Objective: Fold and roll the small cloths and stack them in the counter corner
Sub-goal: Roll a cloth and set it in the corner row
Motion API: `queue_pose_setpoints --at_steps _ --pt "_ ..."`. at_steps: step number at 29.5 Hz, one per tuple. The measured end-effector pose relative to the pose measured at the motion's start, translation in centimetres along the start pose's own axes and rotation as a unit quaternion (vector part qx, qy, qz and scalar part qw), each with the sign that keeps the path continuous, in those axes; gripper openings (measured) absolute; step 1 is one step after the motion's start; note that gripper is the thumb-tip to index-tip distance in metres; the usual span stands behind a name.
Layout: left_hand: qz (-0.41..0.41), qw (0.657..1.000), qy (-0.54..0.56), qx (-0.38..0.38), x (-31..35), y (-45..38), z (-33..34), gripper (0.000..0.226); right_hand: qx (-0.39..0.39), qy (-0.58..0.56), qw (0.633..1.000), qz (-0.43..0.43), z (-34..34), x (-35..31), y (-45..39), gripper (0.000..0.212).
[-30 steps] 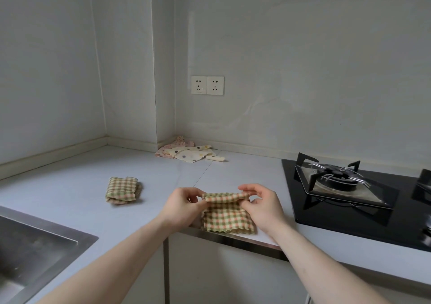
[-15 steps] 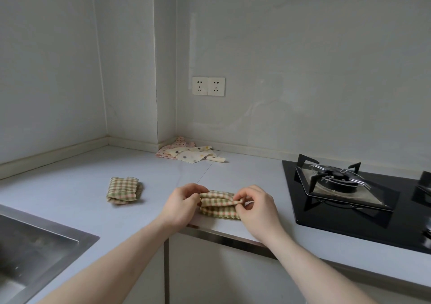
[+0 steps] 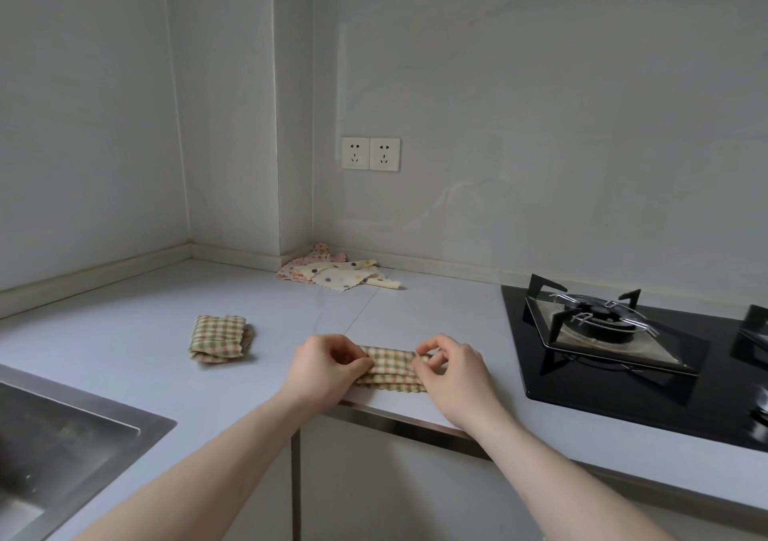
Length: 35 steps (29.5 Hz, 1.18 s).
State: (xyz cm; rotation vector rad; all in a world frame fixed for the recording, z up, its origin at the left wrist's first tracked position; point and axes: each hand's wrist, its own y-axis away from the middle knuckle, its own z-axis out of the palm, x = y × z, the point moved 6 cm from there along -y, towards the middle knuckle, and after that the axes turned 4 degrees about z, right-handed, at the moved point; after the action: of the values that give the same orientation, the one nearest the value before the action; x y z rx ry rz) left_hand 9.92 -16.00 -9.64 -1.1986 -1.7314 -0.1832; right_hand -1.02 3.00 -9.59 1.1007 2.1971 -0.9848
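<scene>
- While I look down at the pale surface (image 3: 124, 333), the steel sink (image 3: 62, 436) sits at my far left, sunk into it near the front edge.
- Next comes a checked cloth (image 3: 220, 338) already folded into a small bundle, lying flat on the surface, well apart from my hands and apart from the corner.
- Farther back, in the corner where the walls meet, lies a loose heap of dotted cloths (image 3: 332, 272), pink and cream, unfolded and overlapping.
- Above that heap, a double socket (image 3: 370, 154) is set in the wall.
- My left hand (image 3: 328, 368) has its fingers curled and pinches the left end of the checked cloth I am working (image 3: 392, 368).
- That cloth lies near the front edge of the surface as a narrow folded strip, stretched between my two hands.
- My right hand (image 3: 451, 368) pinches the strip's right end, thumb and fingertips closed on the fabric.
- To the right, the black gas hob (image 3: 623, 374) lies on the surface with its burner grate (image 3: 598, 318) standing upright.
</scene>
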Motion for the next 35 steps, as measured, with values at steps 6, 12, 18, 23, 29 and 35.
queue_pose_setpoints --at_steps 6,12,18,23,29,35 --pt "0.072 0.996 -0.060 0.000 0.2 0.1 0.3 0.018 0.003 0.073 0.997 -0.019 0.5 0.0 -0.1 0.012" --pt "0.108 0.982 -0.146 -0.061 0.6 0.3 1.5 0.035 -0.040 0.122 0.991 -0.025 1.2 -0.1 -0.1 0.028" --pt "0.110 0.981 -0.160 -0.001 0.8 0.4 0.7 0.022 -0.092 0.189 0.977 -0.025 1.7 0.1 -0.3 0.047" --pt "0.218 0.954 -0.190 -0.080 1.8 1.2 2.7 0.041 -0.111 0.219 0.969 -0.029 1.7 0.1 -0.2 0.049" --pt "0.134 0.978 -0.160 -0.014 1.0 0.5 1.7 0.030 -0.117 0.198 0.973 -0.021 1.7 0.2 -0.1 0.049" --pt "0.065 0.989 -0.135 0.005 0.6 0.8 1.1 0.011 -0.118 0.190 0.974 -0.038 1.7 0.1 0.2 0.048"
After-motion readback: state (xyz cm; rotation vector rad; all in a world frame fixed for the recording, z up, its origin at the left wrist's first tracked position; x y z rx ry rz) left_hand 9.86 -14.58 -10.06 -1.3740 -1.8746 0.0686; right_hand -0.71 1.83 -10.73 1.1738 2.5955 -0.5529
